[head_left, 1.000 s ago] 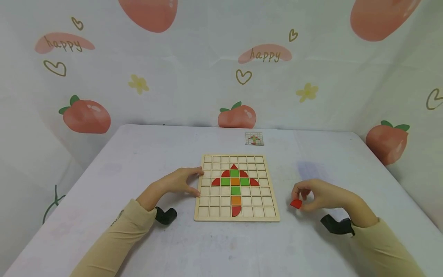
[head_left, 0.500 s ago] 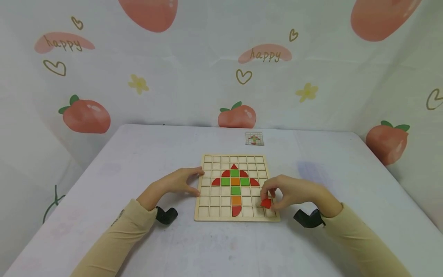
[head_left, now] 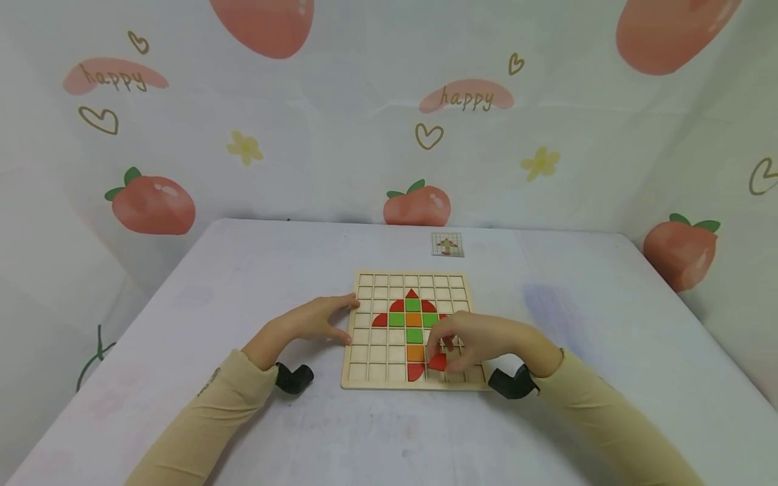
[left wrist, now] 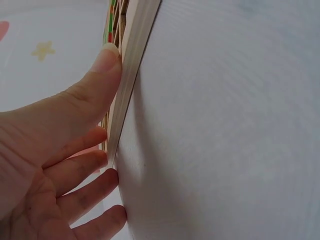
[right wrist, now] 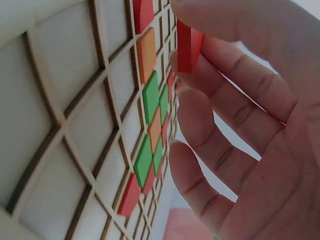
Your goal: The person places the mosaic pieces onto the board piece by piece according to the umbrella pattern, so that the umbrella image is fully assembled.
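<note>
A wooden grid board [head_left: 377, 355] lies on the table, with green, orange and red flat blocks set in several of its cells. My left hand [head_left: 310, 317] rests against the board's left edge, its thumb [left wrist: 95, 82] on the rim and its fingers spread. Over the lower right of the board, my right hand [head_left: 486, 337] pinches a red block [head_left: 437, 362] between thumb and fingers. This block [right wrist: 187, 47] seems to be just above the grid, to the right of a red quarter-round block [head_left: 415, 372] in the bottom row. The hand covers some cells at the right.
A small card [head_left: 447, 244] with a printed grid picture lies behind the board on the white tabletop [head_left: 292, 256]. A patterned cloth [head_left: 340, 121] hangs at the back. Black straps [head_left: 513, 382] sit at both wrists.
My right hand has carried the red block leftward from the table at the right to over the board's lower right. My left hand has stayed at the board's left edge.
</note>
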Demonstrator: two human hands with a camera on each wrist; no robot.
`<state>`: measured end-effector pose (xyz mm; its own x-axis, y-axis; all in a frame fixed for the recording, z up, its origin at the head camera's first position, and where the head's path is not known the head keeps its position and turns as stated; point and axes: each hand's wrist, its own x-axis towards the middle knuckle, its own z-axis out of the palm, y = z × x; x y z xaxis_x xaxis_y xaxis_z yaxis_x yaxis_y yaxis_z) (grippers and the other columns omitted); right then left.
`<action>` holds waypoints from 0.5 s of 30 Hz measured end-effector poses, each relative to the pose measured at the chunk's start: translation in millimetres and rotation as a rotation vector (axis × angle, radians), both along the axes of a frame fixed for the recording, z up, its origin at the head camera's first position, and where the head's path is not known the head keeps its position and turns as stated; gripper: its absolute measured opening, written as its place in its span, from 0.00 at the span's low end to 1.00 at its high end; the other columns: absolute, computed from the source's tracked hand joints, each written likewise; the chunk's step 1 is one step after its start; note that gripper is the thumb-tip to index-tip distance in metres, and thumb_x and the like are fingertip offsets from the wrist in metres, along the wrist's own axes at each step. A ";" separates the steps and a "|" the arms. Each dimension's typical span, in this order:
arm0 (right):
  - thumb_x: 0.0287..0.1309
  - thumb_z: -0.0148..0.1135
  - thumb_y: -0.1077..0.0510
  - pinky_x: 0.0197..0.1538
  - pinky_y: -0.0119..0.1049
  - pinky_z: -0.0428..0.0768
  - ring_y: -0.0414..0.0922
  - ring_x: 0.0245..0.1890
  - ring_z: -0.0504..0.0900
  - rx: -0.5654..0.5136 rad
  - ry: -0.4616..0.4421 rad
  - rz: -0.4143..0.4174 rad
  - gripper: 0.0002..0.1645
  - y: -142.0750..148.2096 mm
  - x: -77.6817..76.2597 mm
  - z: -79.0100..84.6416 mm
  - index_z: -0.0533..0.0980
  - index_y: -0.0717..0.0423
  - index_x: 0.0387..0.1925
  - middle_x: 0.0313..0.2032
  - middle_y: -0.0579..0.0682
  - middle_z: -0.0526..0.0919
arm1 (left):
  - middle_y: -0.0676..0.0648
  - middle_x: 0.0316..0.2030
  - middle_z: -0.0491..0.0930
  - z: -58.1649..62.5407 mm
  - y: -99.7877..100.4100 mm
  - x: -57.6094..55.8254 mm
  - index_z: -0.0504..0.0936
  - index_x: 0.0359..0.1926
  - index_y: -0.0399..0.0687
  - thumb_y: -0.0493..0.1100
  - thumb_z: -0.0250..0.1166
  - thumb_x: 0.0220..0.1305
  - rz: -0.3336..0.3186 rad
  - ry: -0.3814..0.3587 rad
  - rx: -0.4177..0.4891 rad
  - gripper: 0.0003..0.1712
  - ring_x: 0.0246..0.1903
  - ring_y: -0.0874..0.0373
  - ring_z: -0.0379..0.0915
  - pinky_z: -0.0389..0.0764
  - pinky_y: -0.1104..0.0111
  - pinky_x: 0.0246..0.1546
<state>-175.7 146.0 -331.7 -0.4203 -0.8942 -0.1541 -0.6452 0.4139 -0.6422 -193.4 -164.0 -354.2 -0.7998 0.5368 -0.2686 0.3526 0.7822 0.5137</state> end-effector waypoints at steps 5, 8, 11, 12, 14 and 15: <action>0.51 0.68 0.58 0.40 0.27 0.79 0.37 0.34 0.75 0.008 0.025 0.011 0.11 -9.0 -1.4 -3.0 0.79 0.50 0.38 0.35 0.40 0.81 | 0.37 0.69 0.57 0.2 1.2 -1.0 0.65 0.65 0.41 0.47 0.70 0.53 -0.009 0.019 -0.001 0.40 0.70 0.42 0.51 0.58 0.51 0.69; 0.51 0.68 0.57 0.39 0.25 0.78 0.37 0.34 0.75 0.011 0.050 0.030 0.11 -14.7 -1.0 -3.4 0.79 0.50 0.38 0.35 0.40 0.80 | 0.37 0.69 0.57 -0.2 0.6 -0.8 0.66 0.65 0.41 0.47 0.70 0.53 -0.005 0.017 0.001 0.40 0.70 0.42 0.51 0.58 0.51 0.69; 0.52 0.68 0.57 0.38 0.23 0.77 0.37 0.34 0.75 0.015 0.079 0.051 0.11 -21.0 -1.0 -4.2 0.79 0.49 0.39 0.35 0.40 0.80 | 0.37 0.69 0.57 -0.5 0.4 -0.4 0.66 0.65 0.41 0.48 0.70 0.52 -0.012 0.027 -0.004 0.40 0.69 0.42 0.52 0.58 0.50 0.69; 0.52 0.67 0.57 0.38 0.23 0.77 0.37 0.34 0.74 0.017 0.084 0.056 0.11 -23.3 -0.9 -4.4 0.79 0.49 0.39 0.35 0.41 0.80 | 0.36 0.69 0.57 -0.5 0.5 -0.4 0.66 0.65 0.41 0.48 0.70 0.52 -0.012 0.029 -0.003 0.40 0.69 0.41 0.52 0.58 0.50 0.69; 0.53 0.67 0.57 0.39 0.22 0.76 0.35 0.35 0.73 0.020 0.104 0.064 0.10 -27.4 -1.4 -6.4 0.80 0.48 0.39 0.35 0.40 0.79 | 0.36 0.69 0.58 -0.9 0.6 -0.6 0.66 0.64 0.40 0.48 0.70 0.52 -0.013 0.032 -0.001 0.40 0.69 0.41 0.52 0.58 0.50 0.69; 0.53 0.67 0.57 0.39 0.22 0.75 0.35 0.35 0.73 0.024 0.113 0.066 0.10 -29.5 -1.4 -7.0 0.80 0.48 0.40 0.35 0.40 0.79 | 0.36 0.68 0.58 -1.1 0.6 -0.7 0.66 0.64 0.40 0.48 0.70 0.52 -0.014 0.035 -0.001 0.40 0.69 0.41 0.53 0.59 0.50 0.69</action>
